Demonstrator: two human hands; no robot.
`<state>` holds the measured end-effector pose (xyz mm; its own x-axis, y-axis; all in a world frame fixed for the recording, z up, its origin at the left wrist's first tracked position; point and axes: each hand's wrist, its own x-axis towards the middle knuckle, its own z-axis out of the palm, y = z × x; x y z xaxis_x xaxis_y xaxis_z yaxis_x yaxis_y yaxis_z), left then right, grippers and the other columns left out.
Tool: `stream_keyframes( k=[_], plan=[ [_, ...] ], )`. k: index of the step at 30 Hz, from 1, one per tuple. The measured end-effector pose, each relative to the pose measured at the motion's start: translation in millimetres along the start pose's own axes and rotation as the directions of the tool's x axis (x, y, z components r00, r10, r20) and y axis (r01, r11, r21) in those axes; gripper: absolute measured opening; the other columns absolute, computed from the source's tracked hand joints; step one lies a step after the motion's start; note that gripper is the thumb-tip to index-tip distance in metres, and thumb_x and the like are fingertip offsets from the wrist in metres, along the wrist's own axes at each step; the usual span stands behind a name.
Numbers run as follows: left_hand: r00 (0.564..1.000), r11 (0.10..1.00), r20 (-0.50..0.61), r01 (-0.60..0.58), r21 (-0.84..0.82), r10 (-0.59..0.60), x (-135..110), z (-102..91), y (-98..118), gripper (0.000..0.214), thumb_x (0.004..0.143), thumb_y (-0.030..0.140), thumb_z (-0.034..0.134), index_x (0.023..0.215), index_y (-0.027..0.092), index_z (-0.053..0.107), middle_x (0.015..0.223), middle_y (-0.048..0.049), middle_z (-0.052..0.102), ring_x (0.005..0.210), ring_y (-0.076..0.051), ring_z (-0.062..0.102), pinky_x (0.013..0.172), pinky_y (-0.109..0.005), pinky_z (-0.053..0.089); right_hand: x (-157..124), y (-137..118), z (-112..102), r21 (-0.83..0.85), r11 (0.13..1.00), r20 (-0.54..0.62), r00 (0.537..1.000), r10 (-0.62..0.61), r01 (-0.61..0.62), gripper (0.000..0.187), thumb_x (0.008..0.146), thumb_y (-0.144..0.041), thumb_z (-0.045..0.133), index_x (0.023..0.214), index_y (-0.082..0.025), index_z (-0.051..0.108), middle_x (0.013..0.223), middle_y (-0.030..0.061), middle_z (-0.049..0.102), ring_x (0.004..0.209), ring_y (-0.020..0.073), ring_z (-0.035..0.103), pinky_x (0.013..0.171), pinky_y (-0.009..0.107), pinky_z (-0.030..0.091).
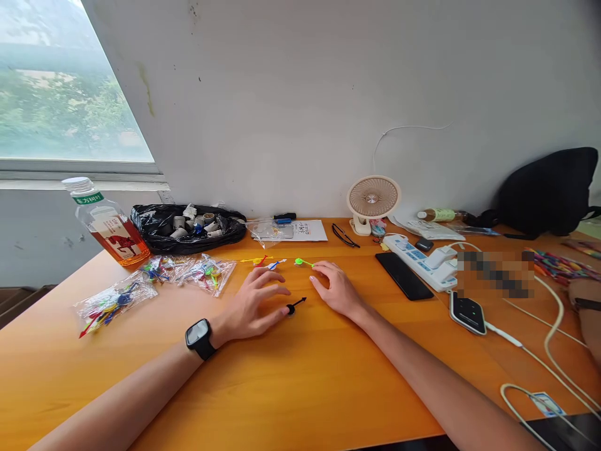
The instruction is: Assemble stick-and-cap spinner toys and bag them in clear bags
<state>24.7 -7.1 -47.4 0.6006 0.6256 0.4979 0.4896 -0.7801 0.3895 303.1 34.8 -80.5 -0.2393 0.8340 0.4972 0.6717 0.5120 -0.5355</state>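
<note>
My left hand [258,304], wearing a black watch [199,336] on the wrist, is spread low over the wooden table. Its thumb tip touches or nearly touches the round base of a small black plastic arrow spinner [291,309]. Beyond its fingertips lie a yellow arrow spinner [256,260], a red one [261,264] and a blue and white one [276,265], partly overlapping. My right hand [337,287] rests with bent fingers at the tip of a green arrow spinner [300,262]. The thumb is apart from that spinner, and its tip is hidden by the fingers.
Clear bags [117,305] of colourful spinners lie left, near a drink bottle [110,225] and a black plastic bag [188,228]. Behind stand a clip fan [374,197] and glasses [345,235]. A phone [404,275], power strip [417,260] and cables lie right, near another person's arm [586,313].
</note>
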Motion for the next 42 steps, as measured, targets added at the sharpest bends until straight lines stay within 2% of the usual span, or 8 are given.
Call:
stream_keyframes(
  k=[3, 6, 14, 20, 29, 32, 36, 42],
  plan=[
    [0.994, 0.996, 0.06, -0.091, 0.02, 0.09, -1, 7.4, 4, 0.02, 0.097, 0.037, 0.07, 0.115, 0.032, 0.077, 0.127, -0.0071, 0.071, 0.125, -0.031, 0.057, 0.112, -0.052, 0.048, 2, -4, -3, 0.02, 1.0, -0.037, 0.999, -0.004, 0.005, 0.016, 0.098, -0.026, 0.061, 0.099, -0.018, 0.075, 0.106, 0.0113, 0.076, 0.1, 0.0262, 0.07, 0.093, 0.04, 0.055],
    [0.994, 0.993, 0.007, -0.105, 0.06, 0.105, -1, 15.7, 1, 0.019, 0.097, 0.028, 0.068, 0.113, 0.029, 0.078, 0.118, -0.0066, 0.074, 0.118, -0.029, 0.06, 0.108, -0.05, 0.05, 4, -7, -8, 0.018, 1.0, -0.082, 0.997, 0.016, -0.015, 0.026, 0.1, -0.029, 0.059, 0.08, -0.019, 0.071, 0.085, 0.008, 0.073, 0.08, 0.022, 0.067, 0.076, 0.034, 0.05],
    [0.984, 0.965, -0.157, 0.12, 0.231, -0.085, 0, 15.4, -15, 0.016, 0.095, 0.019, 0.064, 0.105, 0.024, 0.076, 0.109, -0.0055, 0.077, 0.109, -0.029, 0.06, 0.097, -0.047, 0.053, 4, -9, -14, -0.014, 0.997, -0.127, 0.989, 0.078, -0.08, 0.054, 0.103, -0.042, 0.056, 0.054, -0.02, 0.051, 0.057, 0.0017, 0.055, 0.055, 0.0145, 0.046, 0.061, 0.033, 0.031],
    [0.982, 0.956, -0.094, 0.184, 0.228, -0.166, 0, 14.5, -20, 0.02, 0.094, 0.013, 0.057, 0.1, 0.023, 0.073, 0.103, -0.0061, 0.076, 0.103, -0.028, 0.06, 0.09, -0.045, 0.054, 1, -20, -13, 0.034, 0.993, 0.017, 0.994, 0.11, -0.111, 0.062, 0.103, -0.047, 0.055, 0.048, -0.02, 0.047, 0.048, -0.0003, 0.047, 0.049, 0.0119, 0.038, 0.057, 0.032, 0.027],
    [0.993, 0.992, 0.062, 0.097, 0.084, -0.102, -3, 14.7, -18, 0.05, 0.107, 0.027, 0.051, 0.156, 0.028, 0.05, 0.152, -0.0066, 0.061, 0.14, -0.033, 0.044, 0.119, -0.055, 0.041, -9, -36, -9, 0.244, 0.963, 0.307, 0.951, 0.034, -0.113, 0.058, 0.101, -0.042, 0.061, 0.049, -0.017, 0.055, 0.051, -0.001, 0.054, 0.051, 0.0107, 0.045, 0.06, 0.029, 0.034],
    [0.994, 0.996, 0.066, 0.083, 0.024, -0.085, -2, 8.1, -13, 0.044, 0.108, 0.036, 0.053, 0.151, 0.026, 0.055, 0.148, -0.0084, 0.062, 0.137, -0.032, 0.046, 0.118, -0.053, 0.041, -10, -39, -9, 0.325, 0.94, 0.354, 0.935, -0.016, -0.107, 0.052, 0.098, -0.041, 0.066, 0.052, -0.017, 0.059, 0.056, -0.0002, 0.059, 0.054, 0.0111, 0.048, 0.059, 0.028, 0.036],
    [0.99, 0.999, 0.138, -0.02, -0.046, 0.026, 0, 2.9, -4, 0.054, 0.095, 0.05, 0.072, 0.142, 0.025, 0.061, 0.131, -0.0108, 0.069, 0.12, -0.031, 0.057, 0.109, -0.049, 0.048, -9, -43, -13, 0.406, 0.905, 0.342, 0.94, -0.02, -0.128, 0.048, 0.096, -0.043, 0.069, 0.056, -0.017, 0.063, 0.06, 0.0006, 0.06, 0.056, 0.0112, 0.046, 0.058, 0.029, 0.034],
    [0.993, 0.999, 0.121, 0.005, -0.049, 0.001, -5, 15.4, -9, 0.05, 0.098, 0.036, 0.067, 0.145, 0.024, 0.056, 0.111, -0.009, 0.075, 0.104, -0.027, 0.067, 0.093, -0.042, 0.055, -9, -45, -19, 0.5, 0.83, 0.456, 0.89, -0.01, -0.247, 0.046, 0.094, -0.051, 0.071, 0.066, -0.015, 0.068, 0.062, -0.0006, 0.056, 0.057, 0.0106, 0.04, 0.055, 0.028, 0.028]
  ],
)
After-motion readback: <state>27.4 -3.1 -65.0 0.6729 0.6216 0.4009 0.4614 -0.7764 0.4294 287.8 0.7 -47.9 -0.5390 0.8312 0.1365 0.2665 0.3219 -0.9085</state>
